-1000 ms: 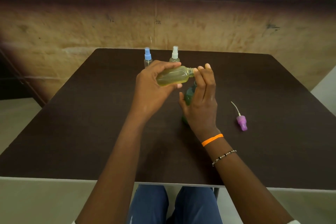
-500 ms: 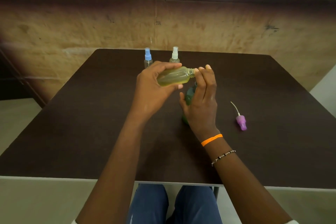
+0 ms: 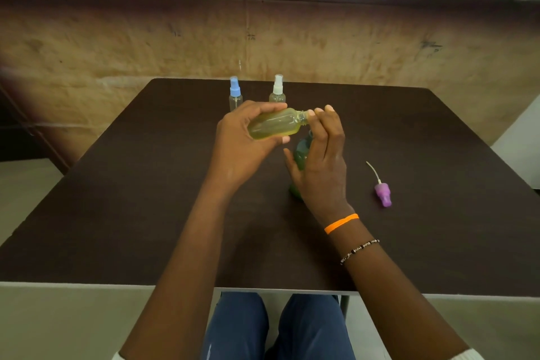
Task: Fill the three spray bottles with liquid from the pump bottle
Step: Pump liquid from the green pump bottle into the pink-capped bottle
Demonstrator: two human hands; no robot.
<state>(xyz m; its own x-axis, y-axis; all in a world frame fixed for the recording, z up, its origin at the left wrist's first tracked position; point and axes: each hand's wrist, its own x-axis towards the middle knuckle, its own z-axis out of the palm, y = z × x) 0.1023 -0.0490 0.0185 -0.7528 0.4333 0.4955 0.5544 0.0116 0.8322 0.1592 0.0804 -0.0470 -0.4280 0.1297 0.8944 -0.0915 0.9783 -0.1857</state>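
Nearest the camera, two knees in blue trousers (image 3: 277, 327) are seen under the near edge of a dark brown table (image 3: 146, 213). Both forearms are stretched forward over the tabletop. On the right wrist an orange band (image 3: 341, 223) and a beaded bracelet (image 3: 359, 250) are worn.

The right hand (image 3: 320, 164) is raised upright over a green pump bottle (image 3: 301, 152), most of which is hidden behind the palm. The fingers are extended upward with a slight bend, and their tips are placed at the mouth of the uncapped bottle held by the other hand; whether the pump head beneath them is being pressed cannot be told. To the right of this hand, well apart from it, a purple spray cap (image 3: 383, 194) with its thin tube is laid on its side on the table.

The left hand (image 3: 242, 143) is curled round a small clear spray bottle (image 3: 274, 126), which is held on its side above the table. It is gripped between the fingers above and the thumb below, with its open neck turned toward the right fingertips. Yellow-green liquid is seen inside it, filling much of the body.

Beyond the hands, near the far edge of the table, two more small spray bottles are stood upright side by side. A blue-capped bottle (image 3: 235, 95) is placed on the left and a white-capped bottle (image 3: 277, 90) just to its right. Behind the table a worn tan wall (image 3: 117, 47) is seen.
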